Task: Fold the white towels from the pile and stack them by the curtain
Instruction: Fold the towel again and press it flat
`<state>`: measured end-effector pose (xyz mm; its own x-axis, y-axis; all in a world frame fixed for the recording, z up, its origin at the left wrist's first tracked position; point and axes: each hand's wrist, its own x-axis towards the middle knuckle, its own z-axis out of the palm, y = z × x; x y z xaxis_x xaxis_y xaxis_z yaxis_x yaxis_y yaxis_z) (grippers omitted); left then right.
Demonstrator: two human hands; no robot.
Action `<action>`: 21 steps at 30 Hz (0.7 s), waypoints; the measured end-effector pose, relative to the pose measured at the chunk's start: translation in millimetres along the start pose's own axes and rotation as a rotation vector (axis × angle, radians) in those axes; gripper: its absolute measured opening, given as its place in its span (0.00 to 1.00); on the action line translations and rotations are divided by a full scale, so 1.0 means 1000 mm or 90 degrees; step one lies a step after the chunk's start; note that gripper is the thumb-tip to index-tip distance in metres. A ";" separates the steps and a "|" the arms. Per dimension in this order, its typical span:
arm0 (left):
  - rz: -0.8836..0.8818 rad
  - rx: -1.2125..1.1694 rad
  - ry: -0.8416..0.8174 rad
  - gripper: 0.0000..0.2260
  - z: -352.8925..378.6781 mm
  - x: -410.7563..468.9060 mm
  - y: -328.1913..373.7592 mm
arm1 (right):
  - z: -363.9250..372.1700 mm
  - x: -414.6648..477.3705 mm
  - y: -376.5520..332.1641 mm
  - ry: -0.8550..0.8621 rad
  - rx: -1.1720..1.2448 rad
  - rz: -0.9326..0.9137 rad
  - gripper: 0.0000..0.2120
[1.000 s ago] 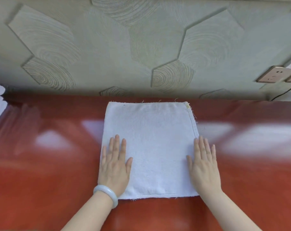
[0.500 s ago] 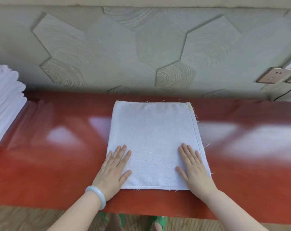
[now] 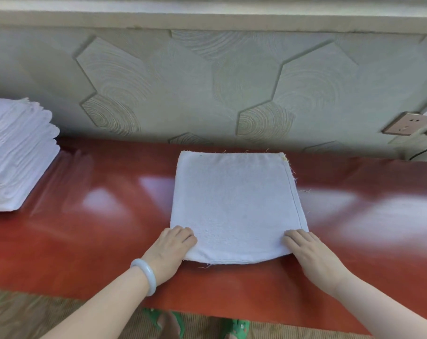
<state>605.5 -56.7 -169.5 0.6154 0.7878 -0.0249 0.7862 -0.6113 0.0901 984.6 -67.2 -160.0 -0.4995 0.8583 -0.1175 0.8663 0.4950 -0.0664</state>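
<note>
Left hand (image 3: 171, 249) and right hand (image 3: 307, 252), fingers curled, each grip a near corner of one towel (image 3: 234, 204); one stack (image 3: 16, 155) lies left.

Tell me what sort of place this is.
Probably a room in a home or guesthouse: a patterned wall with a socket, a glossy red table, and a stack of folded white towels. The left hand and right hand grip another towel.
</note>
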 end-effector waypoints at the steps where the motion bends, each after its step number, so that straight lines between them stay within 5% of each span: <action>1: -0.021 -0.037 -0.031 0.25 -0.004 0.003 -0.003 | -0.004 0.005 -0.001 -0.027 0.040 0.023 0.24; 5: -0.162 -0.297 -0.261 0.11 -0.033 0.002 -0.012 | -0.024 0.005 0.003 -0.196 0.295 0.136 0.17; 9: -0.170 -0.482 -0.461 0.12 -0.061 -0.001 -0.031 | -0.063 0.005 0.013 -0.443 0.464 0.134 0.20; 14: -0.420 -0.883 -0.221 0.20 -0.050 0.011 -0.055 | -0.056 0.026 0.029 -0.170 0.848 0.409 0.18; 18: -0.456 -0.837 -0.175 0.24 -0.031 0.023 -0.055 | -0.034 0.029 0.025 -0.112 0.753 0.492 0.21; 21: -0.482 -0.721 -0.106 0.10 -0.020 0.028 -0.056 | -0.029 0.035 0.015 -0.050 0.664 0.534 0.15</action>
<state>577.0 1.0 -155.0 0.1220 0.8312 -0.5425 0.5042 0.4188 0.7552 980.4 -26.1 -136.8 0.1510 0.8224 -0.5484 0.5222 -0.5375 -0.6622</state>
